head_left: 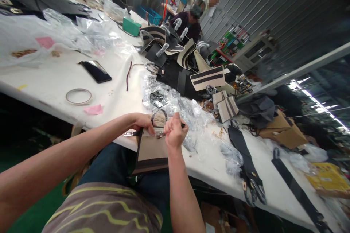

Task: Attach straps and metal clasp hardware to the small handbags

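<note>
A beige handbag (153, 149) with dark trim rests on my lap against the table's front edge. My left hand (144, 121) is closed on its top edge, the fingers bent over the rim. Close by on the right, my right hand (175, 131) makes a fist around a slim tool; a dark end shows past the fist and a thin part reaches toward the bag's top. Its exact kind is unclear. Behind the hands stands a plastic-wrapped handle loop (159, 115). A dark strap piece with a shiny end (131, 134) sticks out left of the bag.
The white table (117, 96) bears a phone (97, 71), a tape roll (78, 96), pink paper (93, 109) and crumpled clear plastic (175, 100). Striped bag panels (207, 78) pile up behind. Black straps (243, 149) lie right. Two people are farther back, near machines.
</note>
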Demonstrator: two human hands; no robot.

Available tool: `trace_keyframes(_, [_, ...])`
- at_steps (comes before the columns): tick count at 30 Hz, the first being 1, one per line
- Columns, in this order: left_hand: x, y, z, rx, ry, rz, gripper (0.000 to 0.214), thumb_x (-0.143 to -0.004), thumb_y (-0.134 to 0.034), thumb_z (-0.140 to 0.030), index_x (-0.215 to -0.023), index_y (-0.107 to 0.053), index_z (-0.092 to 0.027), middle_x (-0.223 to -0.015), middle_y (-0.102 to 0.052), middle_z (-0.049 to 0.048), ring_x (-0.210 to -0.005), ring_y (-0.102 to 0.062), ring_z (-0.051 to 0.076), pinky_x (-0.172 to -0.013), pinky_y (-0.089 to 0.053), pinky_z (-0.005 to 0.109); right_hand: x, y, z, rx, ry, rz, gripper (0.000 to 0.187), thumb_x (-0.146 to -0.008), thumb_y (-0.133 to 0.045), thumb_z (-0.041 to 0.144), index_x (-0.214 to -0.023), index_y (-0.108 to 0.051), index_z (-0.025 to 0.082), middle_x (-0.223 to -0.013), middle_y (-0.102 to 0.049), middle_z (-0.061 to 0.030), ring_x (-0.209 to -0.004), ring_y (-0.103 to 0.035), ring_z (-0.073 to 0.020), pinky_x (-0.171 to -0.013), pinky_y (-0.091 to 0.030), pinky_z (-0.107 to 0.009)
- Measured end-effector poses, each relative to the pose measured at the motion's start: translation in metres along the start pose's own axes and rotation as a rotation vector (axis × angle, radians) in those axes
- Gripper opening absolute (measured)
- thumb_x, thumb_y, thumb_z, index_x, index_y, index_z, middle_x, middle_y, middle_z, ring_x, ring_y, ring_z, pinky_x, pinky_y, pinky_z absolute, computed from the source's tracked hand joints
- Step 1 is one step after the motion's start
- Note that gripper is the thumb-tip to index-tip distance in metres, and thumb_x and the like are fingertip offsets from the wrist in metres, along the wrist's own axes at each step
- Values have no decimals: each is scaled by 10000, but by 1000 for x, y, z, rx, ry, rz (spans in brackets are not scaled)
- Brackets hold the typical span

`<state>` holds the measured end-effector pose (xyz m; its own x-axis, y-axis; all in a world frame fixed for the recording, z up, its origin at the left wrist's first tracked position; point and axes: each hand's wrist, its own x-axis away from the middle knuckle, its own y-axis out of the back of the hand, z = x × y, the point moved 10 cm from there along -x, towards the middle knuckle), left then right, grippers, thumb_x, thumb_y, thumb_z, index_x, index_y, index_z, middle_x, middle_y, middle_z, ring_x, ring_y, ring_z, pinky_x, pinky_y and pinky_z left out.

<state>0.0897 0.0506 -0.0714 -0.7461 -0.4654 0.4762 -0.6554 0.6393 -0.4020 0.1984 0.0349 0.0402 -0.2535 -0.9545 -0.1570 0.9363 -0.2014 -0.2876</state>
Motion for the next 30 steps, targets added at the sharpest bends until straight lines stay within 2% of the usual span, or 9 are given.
trace_keyframes(4, [3, -2, -5, 37, -75, -5, 451, -456, -949, -111, -891, -834, -150, -893, -865, 111, -759, -804, 302, -683, -686, 359, -14, -6, -11, 58, -74, -27, 725, -952, -772, 693, -571, -327, 266, -479, -260, 104, -369, -243, -67, -353, -201, -253])
trace_keyframes(8, [7, -4, -9, 47, -153, -1, 467, -465, -936, -115, -919, -832, -145, -898, -860, 92, -767, -795, 282, -686, -673, 336, -42, -16, -42, 141, -266, -101, 732, -864, -858, 691, -585, -319, 281, -457, -268, 117, -356, -250, -63, -319, -183, -245])
trace_keyframes(11, [7, -3, -5, 19, -123, -8, 415, -467, -921, -125, -873, -832, -133, -866, -851, 105, -724, -783, 272, -666, -666, 333, -56, -20, -61, 187, -387, -124, 721, -829, -905, 671, -595, -350, 274, -459, -307, 115, -362, -263, -59, -315, -161, -232])
trace_keyframes(14, [4, -1, -2, 4, -89, -31, 371, -462, -904, -125, -824, -828, -136, -842, -848, 113, -698, -776, 272, -640, -660, 330, -53, -17, -60, 105, -419, -78, 744, -833, -911, 652, -594, -317, 272, -473, -276, 123, -372, -225, -48, -326, -129, -222])
trace_keyframes(17, [1, 0, -4, 9, -89, -28, 389, -454, -876, -102, -837, -833, -153, -870, -860, 114, -737, -785, 287, -654, -666, 337, -36, -7, -30, -42, -254, -45, 773, -898, -846, 669, -594, -260, 266, -489, -219, 123, -381, -172, -45, -343, -125, -228])
trace_keyframes(19, [0, 2, -3, 1, -74, -39, 371, -446, -857, -91, -809, -822, -158, -839, -853, 110, -727, -780, 295, -644, -666, 347, -21, 2, -4, -90, -74, -57, 763, -957, -786, 676, -587, -269, 253, -499, -220, 109, -387, -181, -51, -361, -148, -237])
trace_keyframes(21, [-1, 5, -2, -5, -55, -55, 340, -447, -852, -90, -776, -806, -162, -800, -840, 105, -697, -771, 296, -636, -668, 361, -7, 5, 12, -73, 47, -63, 749, -993, -746, 679, -576, -299, 245, -509, -236, 94, -395, -215, -61, -382, -177, -250])
trace_keyframes(26, [-1, 2, -3, 41, -82, -36, 431, -452, -875, -82, -874, -819, -157, -849, -851, 99, -751, -788, 296, -682, -672, 348, 9, -6, 9, 41, 118, -49, 738, -1006, -737, 690, -576, -325, 253, -526, -271, 75, -410, -283, -84, -418, -214, -286])
trace_keyframes(30, [0, 1, -4, 43, -103, -45, 481, -431, -897, -82, -899, -809, -148, -877, -852, 95, -787, -795, 293, -713, -670, 336, 13, -4, 4, 21, 144, -60, 713, -1019, -739, 661, -581, -352, 252, -539, -295, 73, -415, -304, -86, -430, -219, -287])
